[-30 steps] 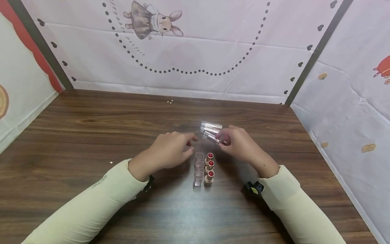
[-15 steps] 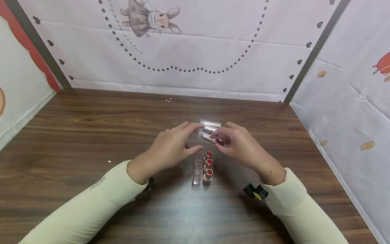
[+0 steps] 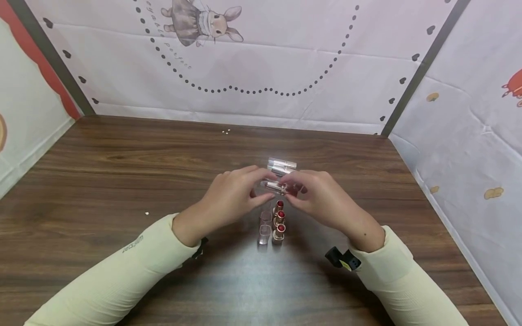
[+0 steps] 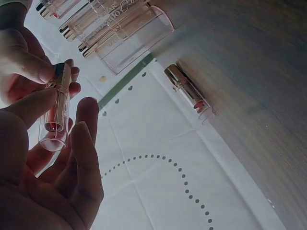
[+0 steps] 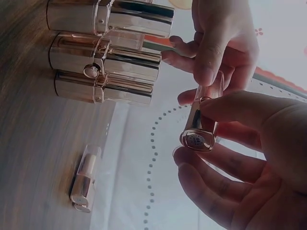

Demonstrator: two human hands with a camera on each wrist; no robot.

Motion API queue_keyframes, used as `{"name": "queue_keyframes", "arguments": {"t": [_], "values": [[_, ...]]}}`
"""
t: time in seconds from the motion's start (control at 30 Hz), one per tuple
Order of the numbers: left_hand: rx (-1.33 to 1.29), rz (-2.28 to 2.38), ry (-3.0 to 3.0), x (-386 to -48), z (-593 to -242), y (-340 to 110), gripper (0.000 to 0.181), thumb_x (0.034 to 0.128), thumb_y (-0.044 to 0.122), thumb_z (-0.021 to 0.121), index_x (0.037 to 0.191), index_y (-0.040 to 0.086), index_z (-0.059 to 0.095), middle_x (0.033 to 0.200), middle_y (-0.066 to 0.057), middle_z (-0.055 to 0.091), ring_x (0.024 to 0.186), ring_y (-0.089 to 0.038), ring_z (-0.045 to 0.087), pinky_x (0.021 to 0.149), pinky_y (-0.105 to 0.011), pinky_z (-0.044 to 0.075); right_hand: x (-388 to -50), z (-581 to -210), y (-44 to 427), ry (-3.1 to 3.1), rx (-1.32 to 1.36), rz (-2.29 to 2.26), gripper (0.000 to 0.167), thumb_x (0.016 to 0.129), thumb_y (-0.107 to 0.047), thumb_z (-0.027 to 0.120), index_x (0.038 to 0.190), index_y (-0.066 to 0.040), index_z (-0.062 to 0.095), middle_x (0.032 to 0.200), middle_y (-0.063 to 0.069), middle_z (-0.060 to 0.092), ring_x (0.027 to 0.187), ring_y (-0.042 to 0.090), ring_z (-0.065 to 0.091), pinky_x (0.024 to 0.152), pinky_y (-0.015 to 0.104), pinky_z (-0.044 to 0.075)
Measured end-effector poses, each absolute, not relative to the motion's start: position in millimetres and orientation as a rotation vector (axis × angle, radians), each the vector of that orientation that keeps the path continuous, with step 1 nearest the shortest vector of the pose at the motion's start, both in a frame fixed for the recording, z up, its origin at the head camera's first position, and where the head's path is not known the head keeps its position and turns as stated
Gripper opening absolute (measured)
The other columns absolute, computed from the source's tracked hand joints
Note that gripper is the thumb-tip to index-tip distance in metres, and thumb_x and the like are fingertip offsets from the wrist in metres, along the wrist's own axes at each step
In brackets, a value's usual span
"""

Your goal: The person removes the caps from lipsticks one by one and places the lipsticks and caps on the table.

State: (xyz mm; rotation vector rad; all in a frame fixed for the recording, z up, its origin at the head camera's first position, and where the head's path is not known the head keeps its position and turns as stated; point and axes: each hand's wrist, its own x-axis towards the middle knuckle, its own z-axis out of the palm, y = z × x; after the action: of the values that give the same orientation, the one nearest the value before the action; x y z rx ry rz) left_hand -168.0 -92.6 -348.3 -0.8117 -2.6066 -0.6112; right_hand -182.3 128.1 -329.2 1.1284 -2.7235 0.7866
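Observation:
Between both hands is a lipstick [image 3: 272,186] with a clear cap over its tube, held above the table. My right hand [image 3: 326,194] pinches its base end with thumb and fingers. On the clear cap [image 4: 53,143], the thumb and fingers of my left hand [image 3: 230,194] close from the other side. Nearer me, three uncapped lipsticks [image 3: 279,232] with red tips stand in a column. Beside them to the left stand clear caps [image 3: 264,234] in a matching column; my left hand partly hides the farthest. Just behind the hands lie capped lipsticks [image 3: 282,163] on their sides, close together.
The dark wood-grain table [image 3: 155,154] is bounded by printed cloth at the back [image 3: 261,68] and both sides. Small white bits [image 3: 226,131] lie near the back edge, and another speck [image 3: 147,213] lies to the left.
My left hand has moved right and taken hold of the capped end of the lipstick. My right hand has drawn that lipstick slightly toward me, away from the ones lying behind.

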Motion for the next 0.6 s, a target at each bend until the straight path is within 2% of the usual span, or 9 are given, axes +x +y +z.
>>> {"name": "queue_keyframes", "arguments": {"t": [0.17,0.43,0.6], "values": [[-0.824,-0.598,-2.56,-169.3,-348.9,-92.2,0.028,0.0872,0.029,0.079,0.113,0.019,0.071,0.089,0.004,0.071,0.055,-0.005,0.05,0.047,-0.023,0.037,-182.5,-329.6,128.3,-2.717,1.135,0.774,0.024,0.089,-0.008,0.073,0.113,-0.013,0.072,0.094,-0.004,0.071,0.084,0.006,0.065,0.076,0.027,0.056],[-0.817,-0.573,-2.55,-169.2,-348.5,-92.7,0.028,0.0876,0.032,0.078,0.112,0.019,0.072,0.092,0.004,0.073,0.055,-0.005,0.051,0.048,-0.024,0.038,-183.3,-331.4,129.1,-2.713,1.128,0.791,0.026,0.089,-0.01,0.074,0.115,-0.011,0.071,0.098,-0.001,0.073,0.087,0.011,0.068,0.078,0.035,0.058],[-0.805,-0.584,-2.562,-168.6,-348.3,-92.7,0.028,0.0871,0.032,0.078,0.111,0.02,0.072,0.09,0.005,0.073,0.055,-0.006,0.049,0.048,-0.024,0.037,-184.2,-333.2,127.6,-2.726,1.11,0.737,0.026,0.088,-0.013,0.077,0.114,-0.012,0.072,0.098,-0.001,0.074,0.086,0.011,0.069,0.076,0.032,0.058]]}}
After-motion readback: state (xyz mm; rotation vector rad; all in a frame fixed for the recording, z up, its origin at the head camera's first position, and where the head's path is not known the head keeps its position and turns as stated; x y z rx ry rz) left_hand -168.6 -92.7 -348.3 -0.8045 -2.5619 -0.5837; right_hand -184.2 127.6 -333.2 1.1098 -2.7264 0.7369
